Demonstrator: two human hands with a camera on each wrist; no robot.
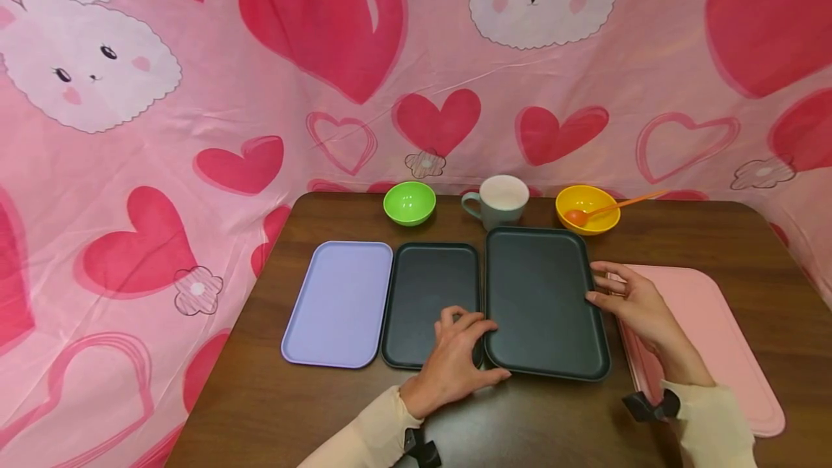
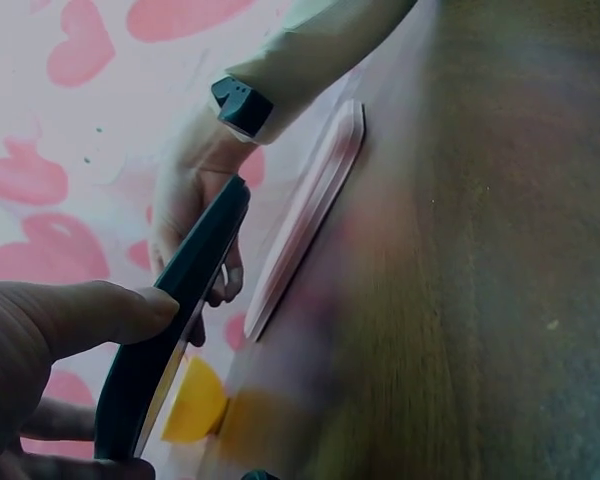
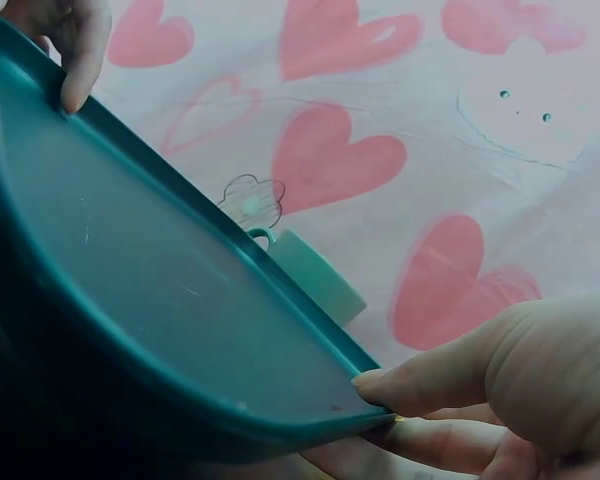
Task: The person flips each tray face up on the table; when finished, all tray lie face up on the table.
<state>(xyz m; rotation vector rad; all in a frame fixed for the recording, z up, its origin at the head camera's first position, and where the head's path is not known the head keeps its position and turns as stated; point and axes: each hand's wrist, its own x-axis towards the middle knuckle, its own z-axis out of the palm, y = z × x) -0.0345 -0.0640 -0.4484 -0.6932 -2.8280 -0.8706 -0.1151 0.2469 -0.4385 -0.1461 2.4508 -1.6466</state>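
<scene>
Both hands hold a large dark tray (image 1: pixel 542 302), which is raised off the table with its inside facing up. My left hand (image 1: pixel 455 360) grips its near left corner, the thumb (image 2: pixel 130 312) along the outer side and other fingers at the opposite edge. My right hand (image 1: pixel 643 313) pinches the right edge; in the right wrist view the thumb (image 3: pixel 420 378) lies over the rim and fingers are underneath. Beside it on the left lies a smaller dark tray (image 1: pixel 432 287), partly covered by the left hand. Under the right wrist is a pink tray (image 1: pixel 708 331).
A lavender tray (image 1: pixel 338 305) lies at the left on the brown wooden table (image 1: pixel 260 410). Along the back stand a green bowl (image 1: pixel 409 202), a grey-green mug (image 1: pixel 502 204) and a yellow bowl (image 1: pixel 601 222) holding an orange spoon (image 1: pixel 624 202). A heart-patterned pink cloth (image 1: pixel 455 71) hangs behind.
</scene>
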